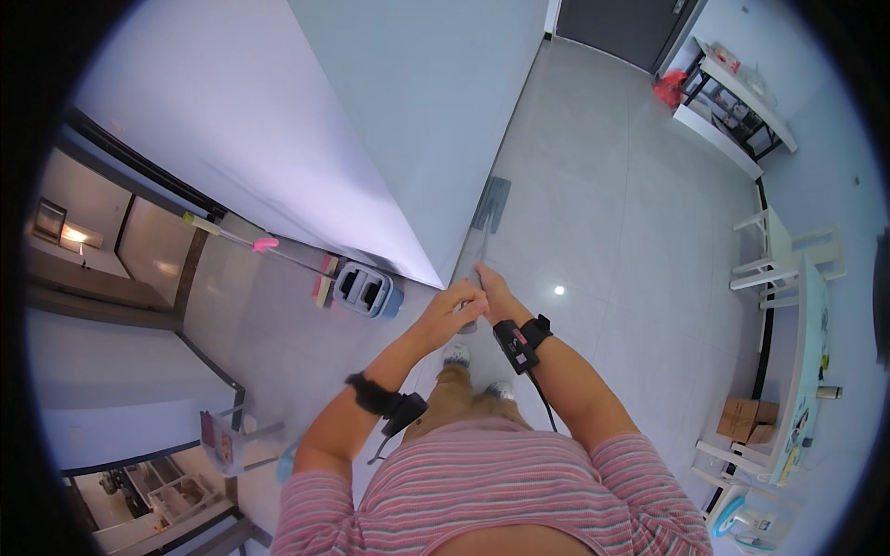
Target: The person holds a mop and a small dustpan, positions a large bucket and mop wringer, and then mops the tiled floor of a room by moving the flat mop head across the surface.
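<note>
A flat mop runs away from me across the light tiled floor [577, 208]. Its grey rectangular head [495, 194] lies flat on the tiles, right along the foot of the pale wall. The thin metal handle [484, 243] rises from the head towards my body. My right hand [495, 295] is wrapped around the handle on the side nearer the mop head. Closer to me, my left hand [445, 316] grips near the handle's upper end, its fingers partly hiding the pole. Both wrists wear black straps with small devices.
Left of the wall corner [443, 286] stands a grey-blue mop bucket [365, 288], beside a pink-headed sponge mop [323, 279] leaning on the wall. A white table [799, 389], white chairs [754, 250] and a cardboard box [740, 419] line the right side. A dark door [612, 28] is far ahead.
</note>
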A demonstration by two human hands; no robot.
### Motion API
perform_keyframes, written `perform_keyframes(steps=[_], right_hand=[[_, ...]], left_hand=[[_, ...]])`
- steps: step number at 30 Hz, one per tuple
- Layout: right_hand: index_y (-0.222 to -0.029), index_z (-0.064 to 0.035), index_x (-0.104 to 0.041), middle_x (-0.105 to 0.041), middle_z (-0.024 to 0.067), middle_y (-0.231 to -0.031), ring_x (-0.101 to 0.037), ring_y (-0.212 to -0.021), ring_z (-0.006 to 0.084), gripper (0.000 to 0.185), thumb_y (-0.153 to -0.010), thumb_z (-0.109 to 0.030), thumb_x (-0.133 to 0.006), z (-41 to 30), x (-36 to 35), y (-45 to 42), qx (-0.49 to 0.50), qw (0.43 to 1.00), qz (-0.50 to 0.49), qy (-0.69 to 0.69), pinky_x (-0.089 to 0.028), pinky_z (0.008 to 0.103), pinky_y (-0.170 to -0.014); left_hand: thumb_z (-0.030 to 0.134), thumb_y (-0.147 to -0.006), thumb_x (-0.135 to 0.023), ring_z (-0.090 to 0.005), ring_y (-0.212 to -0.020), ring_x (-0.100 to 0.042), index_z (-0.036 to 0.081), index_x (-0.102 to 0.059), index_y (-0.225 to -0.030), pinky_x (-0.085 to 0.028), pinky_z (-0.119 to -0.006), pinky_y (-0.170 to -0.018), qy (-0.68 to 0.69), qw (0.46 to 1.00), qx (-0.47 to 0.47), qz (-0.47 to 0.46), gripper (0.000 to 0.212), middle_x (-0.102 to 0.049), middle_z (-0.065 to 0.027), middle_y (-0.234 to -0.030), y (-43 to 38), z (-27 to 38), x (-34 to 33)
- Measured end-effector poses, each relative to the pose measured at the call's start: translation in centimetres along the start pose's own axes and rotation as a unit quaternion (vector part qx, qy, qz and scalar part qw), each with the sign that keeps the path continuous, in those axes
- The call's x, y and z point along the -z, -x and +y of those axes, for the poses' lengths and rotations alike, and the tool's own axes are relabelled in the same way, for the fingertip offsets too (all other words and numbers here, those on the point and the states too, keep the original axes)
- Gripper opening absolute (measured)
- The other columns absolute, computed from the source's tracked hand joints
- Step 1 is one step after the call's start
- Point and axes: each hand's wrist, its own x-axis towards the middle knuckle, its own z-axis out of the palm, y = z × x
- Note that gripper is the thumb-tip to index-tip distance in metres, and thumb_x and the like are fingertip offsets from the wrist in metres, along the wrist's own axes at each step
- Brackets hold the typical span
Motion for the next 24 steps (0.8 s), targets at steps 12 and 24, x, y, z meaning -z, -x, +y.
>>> perform_keyframes(steps=[12,24], right_hand=[[-0.097,-0.0021,-0.038,-0.047,0.0145,-0.088,-0.048,-0.078,0.0248,0.027,-0.082,-0.026,-0.039,1.9,-0.3,1.1,-0.171,0.971,-0.158,-0.049,-0.041,0.0366,-0.07],[-0.09,0.0,-0.045,-0.051,0.0114,-0.078,-0.051,-0.068,0.0198,0.017,-0.077,-0.011,-0.046,-1.8,13.2,8.2,-0.104,0.986,0.038,-0.125,-0.044,0.0316,-0.062]], left_hand=[[0.006,-0.066,-0.054,-0.0164,-0.069,-0.054,0.001,-0.042,-0.111,-0.044,-0.024,-0.048,-0.237,0.938,0.154,0.203,0.047,-0.049,-0.0157,-0.094,3.5,-4.9,2.2],[0.006,-0.054,-0.052,-0.0191,-0.055,-0.053,0.0,-0.054,-0.072,-0.04,-0.028,-0.051,-0.261,0.918,0.22,0.203,0.019,-0.053,-0.0118,-0.058,-7.2,-5.9,2.0]])
